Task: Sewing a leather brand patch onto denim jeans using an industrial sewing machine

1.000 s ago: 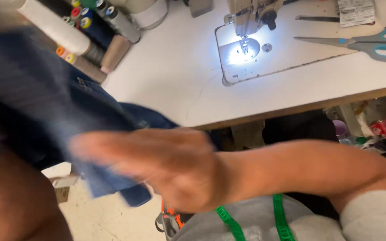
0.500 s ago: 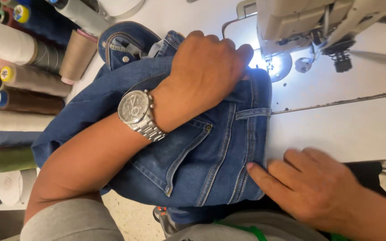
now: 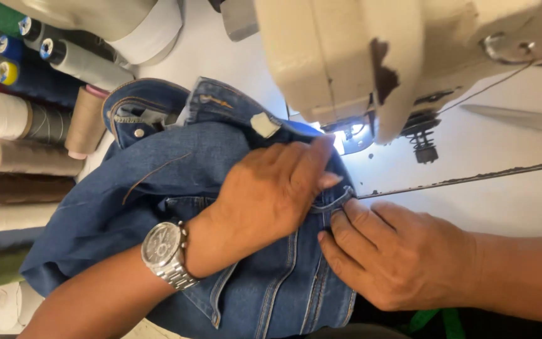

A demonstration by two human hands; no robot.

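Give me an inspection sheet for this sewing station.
Surface: white table, lit near the needle.
Job's things: blue jeans bunched under the cream sewing machine.
Clutter: thread cones stacked along one side; white tape roll.
Hands: left hand, wristwatch on its arm, pressed flat on the jeans; right hand fingers at the belt loop.
Cables: a dark line across the table.
Surroundings: nothing seen.

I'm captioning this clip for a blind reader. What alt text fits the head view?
Two bare hands press blue jeans flat on a white table under a cream sewing machine: the left hand, with a silver watch on its wrist, lies on the denim, and the right hand pinches its edge by a belt loop. Thread spools lie along the left.
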